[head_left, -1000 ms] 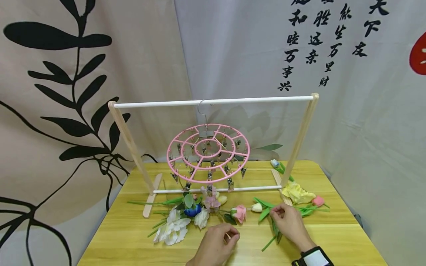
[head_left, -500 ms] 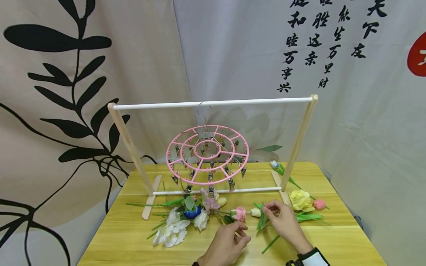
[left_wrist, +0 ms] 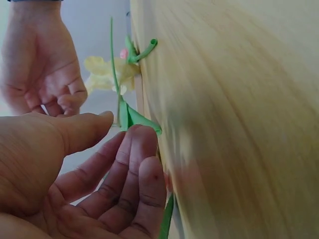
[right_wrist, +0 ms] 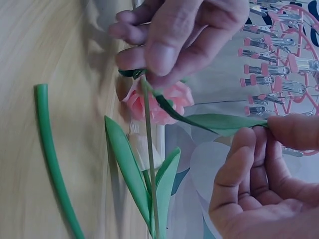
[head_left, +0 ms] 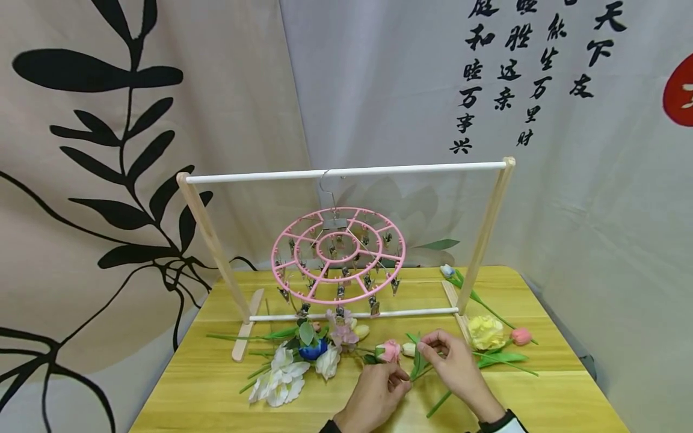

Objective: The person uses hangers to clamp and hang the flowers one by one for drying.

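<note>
In the head view my left hand is low over the table, its thumb and fingertips pinching a thin flower stem near the base of a green leaf. My right hand pinches that leaf's tip, stretching it between both hands in the right wrist view. The flower head on this stem cannot be made out. Beyond the hands lie a white tulip with upright-pointing leaves and a pink rose. A cut-ended green stem lies below my right hand.
A pink round clip hanger hangs from a white-barred wooden rack. White peonies and a blue flower lie at left. A yellow flower, a pink tulip and a pale blue tulip lie at right.
My left hand has moved right and now pinches the stem. My right hand has moved left from beside the yellow flower, bringing the stem and leaf along.
</note>
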A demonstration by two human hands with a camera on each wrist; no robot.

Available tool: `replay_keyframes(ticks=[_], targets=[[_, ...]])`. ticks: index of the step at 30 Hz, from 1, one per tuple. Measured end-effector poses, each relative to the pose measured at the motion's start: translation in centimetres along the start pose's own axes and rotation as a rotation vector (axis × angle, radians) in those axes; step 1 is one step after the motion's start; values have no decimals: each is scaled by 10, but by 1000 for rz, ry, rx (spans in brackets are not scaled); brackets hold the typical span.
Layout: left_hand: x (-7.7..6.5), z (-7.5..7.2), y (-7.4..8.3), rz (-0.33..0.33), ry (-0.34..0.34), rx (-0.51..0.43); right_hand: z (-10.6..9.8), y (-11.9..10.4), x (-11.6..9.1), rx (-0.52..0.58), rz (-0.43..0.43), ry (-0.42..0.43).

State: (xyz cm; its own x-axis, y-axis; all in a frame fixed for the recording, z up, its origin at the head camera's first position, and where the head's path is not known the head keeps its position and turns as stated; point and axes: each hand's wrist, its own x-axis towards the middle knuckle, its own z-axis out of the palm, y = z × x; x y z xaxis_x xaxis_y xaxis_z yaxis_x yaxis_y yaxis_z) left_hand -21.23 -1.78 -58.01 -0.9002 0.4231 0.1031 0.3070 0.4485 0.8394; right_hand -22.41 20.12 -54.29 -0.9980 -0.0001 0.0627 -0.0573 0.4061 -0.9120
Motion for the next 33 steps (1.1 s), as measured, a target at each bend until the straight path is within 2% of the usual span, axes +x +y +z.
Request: replay_keyframes(ticks=[9,13,16,20,23,27,30,33], targets=[[3,7,-3,-9,14,19,0,0,-2,59,10,-31],[3,10,-2,14,51,28,-2,2,-3,29,9,-7],[3,11,1,18,84,16,-5,6,-5,-44,-28,26],[3,11,5,12,123,-47,-11,13,-10,-194,-159,52],[2,8,10,4,150,-105,-15,18,-13,-308,-270,42],[0,1,16,-41,152,-186,-18,23,-16,-407,-381,34],[-1,-3,20,-80,138,-242,-17,29,-14,-457,-504,88],[-2,-6,23,-85,137,-266,-17,34,-11,-507,-648,182]])
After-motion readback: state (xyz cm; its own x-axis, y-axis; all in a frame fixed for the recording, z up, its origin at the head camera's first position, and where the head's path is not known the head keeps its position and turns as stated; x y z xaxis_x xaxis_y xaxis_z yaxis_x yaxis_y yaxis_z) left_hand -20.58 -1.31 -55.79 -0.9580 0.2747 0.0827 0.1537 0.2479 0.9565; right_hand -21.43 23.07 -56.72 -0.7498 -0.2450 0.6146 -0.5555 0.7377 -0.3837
